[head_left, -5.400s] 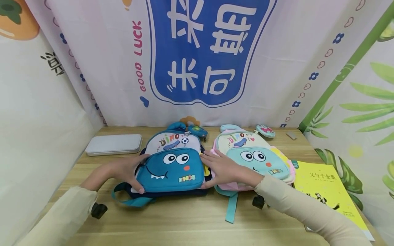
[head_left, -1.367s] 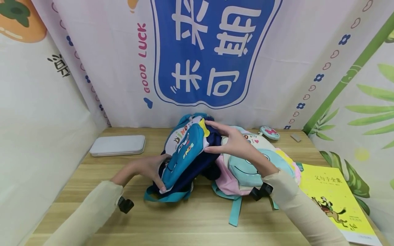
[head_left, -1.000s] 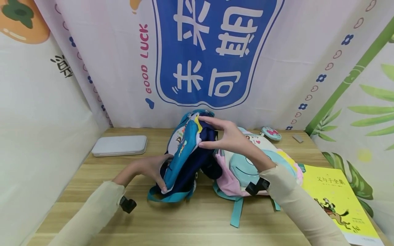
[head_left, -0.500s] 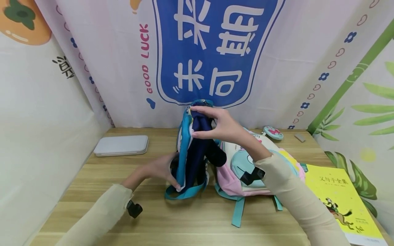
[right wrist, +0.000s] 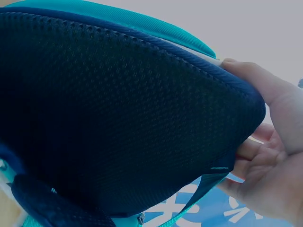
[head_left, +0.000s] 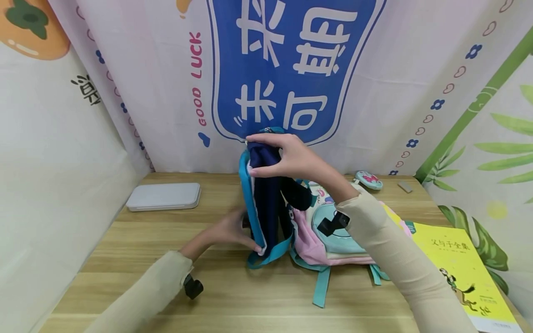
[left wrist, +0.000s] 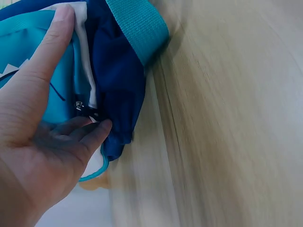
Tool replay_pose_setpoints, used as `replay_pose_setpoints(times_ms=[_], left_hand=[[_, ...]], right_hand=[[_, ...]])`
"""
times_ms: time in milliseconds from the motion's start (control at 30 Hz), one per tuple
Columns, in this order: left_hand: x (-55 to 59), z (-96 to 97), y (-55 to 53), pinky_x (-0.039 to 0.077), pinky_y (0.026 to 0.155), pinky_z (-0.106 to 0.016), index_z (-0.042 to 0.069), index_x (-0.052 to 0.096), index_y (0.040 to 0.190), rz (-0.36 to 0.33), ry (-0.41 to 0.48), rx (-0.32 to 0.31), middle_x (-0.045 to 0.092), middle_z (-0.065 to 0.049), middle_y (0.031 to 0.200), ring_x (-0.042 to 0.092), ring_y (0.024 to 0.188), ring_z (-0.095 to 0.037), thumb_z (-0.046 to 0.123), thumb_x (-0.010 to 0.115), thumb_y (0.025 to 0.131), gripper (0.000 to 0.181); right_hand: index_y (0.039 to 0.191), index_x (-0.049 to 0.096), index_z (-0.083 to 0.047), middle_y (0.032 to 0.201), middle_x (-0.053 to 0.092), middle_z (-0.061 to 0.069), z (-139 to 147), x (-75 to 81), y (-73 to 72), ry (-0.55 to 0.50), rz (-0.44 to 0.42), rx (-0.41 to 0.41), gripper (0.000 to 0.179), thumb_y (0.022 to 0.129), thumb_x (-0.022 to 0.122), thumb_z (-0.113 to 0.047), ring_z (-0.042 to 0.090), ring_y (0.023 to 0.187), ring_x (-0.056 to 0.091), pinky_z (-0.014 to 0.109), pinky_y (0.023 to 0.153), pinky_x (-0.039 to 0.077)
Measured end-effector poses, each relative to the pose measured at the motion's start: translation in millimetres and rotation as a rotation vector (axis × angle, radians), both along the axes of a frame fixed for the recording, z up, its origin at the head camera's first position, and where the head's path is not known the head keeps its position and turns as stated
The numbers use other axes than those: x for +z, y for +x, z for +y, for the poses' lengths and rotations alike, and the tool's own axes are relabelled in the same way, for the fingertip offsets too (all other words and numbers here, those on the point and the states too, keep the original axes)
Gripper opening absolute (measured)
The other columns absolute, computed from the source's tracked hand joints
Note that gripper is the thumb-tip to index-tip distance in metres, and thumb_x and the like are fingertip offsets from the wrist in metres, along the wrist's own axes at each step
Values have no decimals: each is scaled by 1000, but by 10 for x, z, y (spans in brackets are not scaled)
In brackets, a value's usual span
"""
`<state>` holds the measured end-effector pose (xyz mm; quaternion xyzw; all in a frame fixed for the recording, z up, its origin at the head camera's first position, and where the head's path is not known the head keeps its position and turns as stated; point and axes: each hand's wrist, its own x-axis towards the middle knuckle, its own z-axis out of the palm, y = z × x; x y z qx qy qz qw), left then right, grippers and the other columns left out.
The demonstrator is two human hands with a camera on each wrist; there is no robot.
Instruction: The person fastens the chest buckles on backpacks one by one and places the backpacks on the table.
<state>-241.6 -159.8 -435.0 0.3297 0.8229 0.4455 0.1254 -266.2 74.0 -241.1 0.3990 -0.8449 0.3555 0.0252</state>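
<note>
Both hands hold a teal and navy child's backpack (head_left: 267, 199), tipped up on its side on the table with its front turned left. My left hand (head_left: 231, 231) grips its lower left edge. In the left wrist view the thumb lies over the teal front, and the other fingers are by a zipper pull (left wrist: 79, 105). Higher up, my right hand (head_left: 293, 159) clasps the raised side between thumb and fingers. The dark mesh back panel (right wrist: 118, 104) fills much of the right wrist view. Against the bag's right side lies a pink and mint backpack (head_left: 306, 236), partly hidden by the right arm.
A white flat case (head_left: 164, 196) lies at the back left. At the right are a yellow book (head_left: 445, 249), a small round pouch (head_left: 368, 180) and a small grey block (head_left: 405, 187). A printed cloth (head_left: 166, 92) hangs behind the wooden table (head_left: 250, 300).
The teal and navy backpack has turned from lying face up to standing on its side. Both hands turned it; lately the left moved right and the right rose and moved left.
</note>
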Motion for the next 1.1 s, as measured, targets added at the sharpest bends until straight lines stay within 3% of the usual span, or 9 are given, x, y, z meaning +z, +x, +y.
replay_pose_setpoints(times_ms=[233,367,533,633,767,967,1100], left_hand=[[43,-165,1,40,116,-53,9,31,155,-145,-16,-50,46,-14,154,48,141,-35,26,91,77,100],[133,-362,10,33,118,-60,3,20,160,-161,-19,-33,35,-22,161,38,147,-42,32,88,81,107],[371,-524,15,26,118,-66,9,6,164,-69,119,34,16,-21,169,21,154,-46,25,82,88,109],[574,-557,15,28,119,-62,15,13,164,23,211,106,19,-13,170,22,155,-38,13,76,91,97],[845,-564,13,29,119,-60,15,22,162,129,308,185,25,-7,168,25,156,-30,2,69,92,85],[1184,-501,17,27,119,-62,13,25,161,248,363,193,25,-6,169,22,157,-27,6,71,92,83],[1317,-445,4,27,120,-61,10,26,160,296,368,177,27,-5,168,22,157,-28,7,75,90,85]], right_hand=[[144,58,-24,138,62,3,-169,54,20,86,10,23,67,84,81,-42,21,106,56,37,85,48],[146,56,-24,140,61,4,-229,60,44,108,12,35,68,85,80,-43,21,109,56,37,87,49],[149,53,-25,143,60,4,-264,53,60,130,25,36,71,85,79,-44,21,112,56,37,89,50],[151,50,-26,145,58,4,-276,39,68,143,30,39,74,86,79,-44,21,113,56,38,90,51],[154,45,-27,149,54,4,-300,14,82,159,41,46,79,85,80,-45,21,117,56,40,94,52],[157,39,-24,155,48,5,-347,-9,106,171,64,60,89,83,82,-44,22,129,52,43,105,49],[157,39,-21,157,47,6,-375,-34,104,157,71,64,92,80,85,-44,22,130,52,42,105,49]])
